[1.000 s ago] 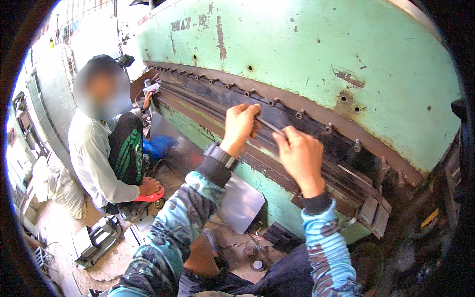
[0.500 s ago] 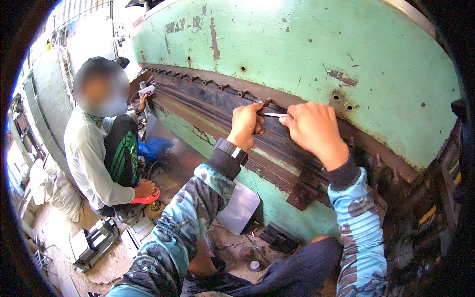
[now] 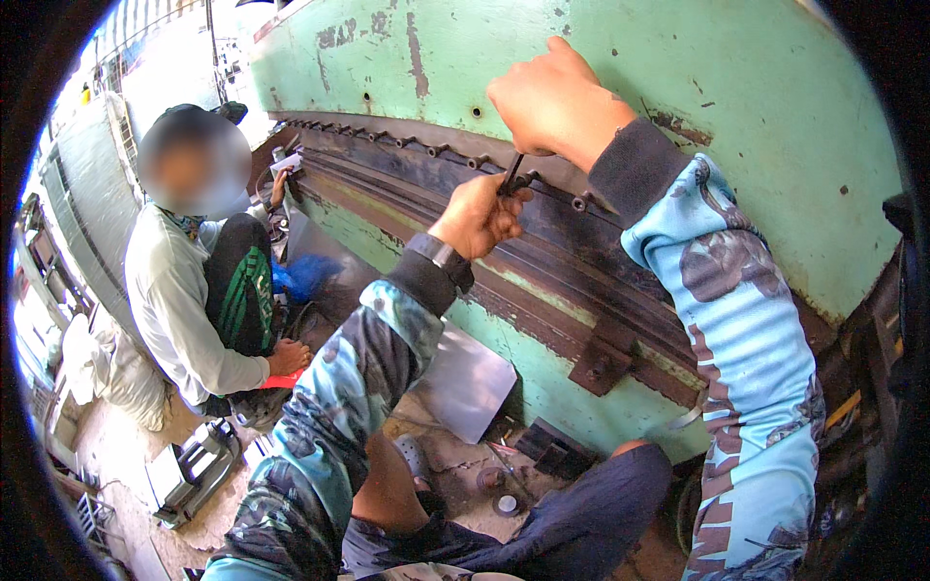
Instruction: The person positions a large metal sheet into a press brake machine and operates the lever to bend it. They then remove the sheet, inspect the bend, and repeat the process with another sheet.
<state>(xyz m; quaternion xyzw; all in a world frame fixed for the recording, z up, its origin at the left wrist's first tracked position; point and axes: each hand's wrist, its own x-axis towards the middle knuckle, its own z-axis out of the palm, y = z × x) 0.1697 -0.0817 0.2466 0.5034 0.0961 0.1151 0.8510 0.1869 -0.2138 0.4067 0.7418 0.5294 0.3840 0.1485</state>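
A dark, thin hex key (image 3: 510,174) stands upright between my two hands, at a row of bolts along the machine's dark bar. My left hand (image 3: 479,217) is closed with its fingers curled at the key's lower end, close beside a bolt (image 3: 528,180). Above it, my right hand (image 3: 554,102) forms a fist around the key's upper end, in front of the green panel (image 3: 746,223). Most of the key is hidden by the fingers. Another bolt (image 3: 581,201) sticks out to the right, and several more run off to the far left.
At the left a co-worker (image 3: 179,300) squats with one hand at the bar's far end. A rusty bracket (image 3: 603,366) juts out below my right arm. On the floor lie a metal sheet (image 3: 469,380), a black block (image 3: 554,447) and a grey case (image 3: 194,474).
My right hand has swung up and leftward, and the key has turned from nearly level to upright. My left hand stays beside the bolt, slightly lower left.
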